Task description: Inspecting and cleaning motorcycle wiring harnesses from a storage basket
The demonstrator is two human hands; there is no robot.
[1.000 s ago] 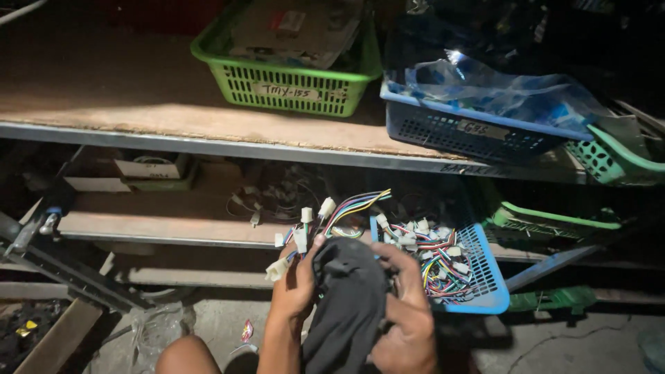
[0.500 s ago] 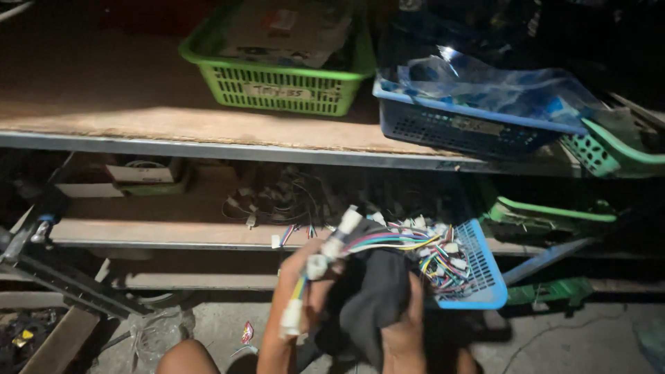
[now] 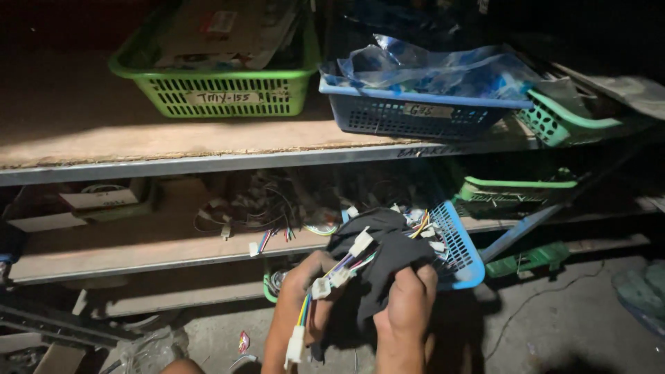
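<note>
My left hand [image 3: 305, 280] grips a bundle of coloured wires with white plastic connectors [image 3: 332, 277]; one connector dangles below my wrist. My right hand [image 3: 405, 305] clutches a black cloth [image 3: 384, 253] that drapes over the wire bundle and reaches up toward the tilted blue basket [image 3: 457, 246] of more wires on the lower shelf. Both hands are close together in front of that basket.
The upper wooden shelf [image 3: 173, 145] carries a green basket [image 3: 222, 86], a blue basket [image 3: 415, 114] with plastic bags and a teal basket [image 3: 561, 121]. Loose cables [image 3: 270, 208] and cardboard boxes [image 3: 97, 201] lie on the lower shelf. A green tray [image 3: 516, 190] sits right.
The hands have lifted the cloth and wire bundle up to the blue basket; the cloth now lies across the wires, and the camera has shifted slightly right.
</note>
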